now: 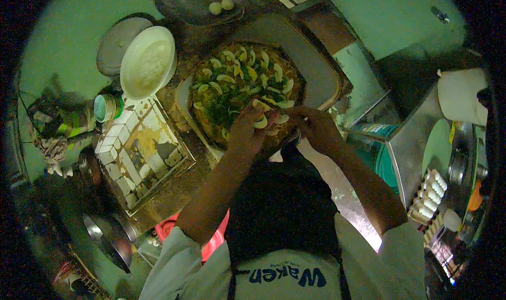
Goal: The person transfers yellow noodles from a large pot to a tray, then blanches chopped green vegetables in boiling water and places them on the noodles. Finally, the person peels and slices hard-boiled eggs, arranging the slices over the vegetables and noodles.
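A large round pan of food (208, 113), topped with chopped green herbs (219, 104) and a ring of pale egg wedges (225, 79), sits in front of me. Over its near side my left hand (247, 129) is cupped around several egg wedges (260, 123), white with yellow showing. My right hand (316, 129) is just beside it at the pan's near right edge. Its fingers are drawn together, and whatever may be between the fingertips is too dark to make out.
A pale oval bowl (147, 63) and a stack of green-rimmed lids or dishes (108, 107) stand left, near a broken-tiled ledge (147, 142). Two pale round things (221, 6) lie in a dark wok (184, 2) at the back. Egg trays (429, 194) are at right.
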Demonstrator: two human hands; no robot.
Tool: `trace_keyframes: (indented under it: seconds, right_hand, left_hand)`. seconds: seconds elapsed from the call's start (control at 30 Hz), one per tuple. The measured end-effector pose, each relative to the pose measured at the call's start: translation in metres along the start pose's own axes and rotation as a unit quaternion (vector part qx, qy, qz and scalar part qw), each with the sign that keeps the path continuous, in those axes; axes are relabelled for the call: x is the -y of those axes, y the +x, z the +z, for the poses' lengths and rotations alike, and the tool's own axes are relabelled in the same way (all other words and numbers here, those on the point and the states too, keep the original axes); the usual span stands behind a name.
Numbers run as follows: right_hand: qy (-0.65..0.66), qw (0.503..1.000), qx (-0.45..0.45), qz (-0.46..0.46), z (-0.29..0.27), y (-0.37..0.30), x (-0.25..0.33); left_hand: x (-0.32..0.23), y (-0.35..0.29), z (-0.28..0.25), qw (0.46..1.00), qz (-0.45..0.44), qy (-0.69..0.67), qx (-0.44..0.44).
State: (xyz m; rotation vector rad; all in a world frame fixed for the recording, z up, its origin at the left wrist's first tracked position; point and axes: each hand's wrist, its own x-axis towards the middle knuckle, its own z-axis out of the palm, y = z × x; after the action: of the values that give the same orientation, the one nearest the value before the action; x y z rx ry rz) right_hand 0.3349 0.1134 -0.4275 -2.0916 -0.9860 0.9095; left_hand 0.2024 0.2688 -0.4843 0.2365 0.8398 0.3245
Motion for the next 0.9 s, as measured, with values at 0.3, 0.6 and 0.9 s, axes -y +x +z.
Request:
trace_keyframes:
  seconds: [0.3,0.6,0.9]
  right_hand:
    - [0.236,0.961,0.091,0.108,-0.014,-0.013,0.017]
    - [0.083,0.996,0.009,-0.033,0.017,-0.02,-0.004]
    - [0.159,0.986,0.025,0.045,0.022,-0.044,0.038]
  left_hand:
    - [-0.003,-0.022,0.019,0.995,0.043,0.062,-0.058]
    - [-0.005,-0.046,-0.005,0.867,0.176,0.465,0.004]
    - [-0.016,-0.051,-0.008,0.99,0.008,0.132,-0.038]
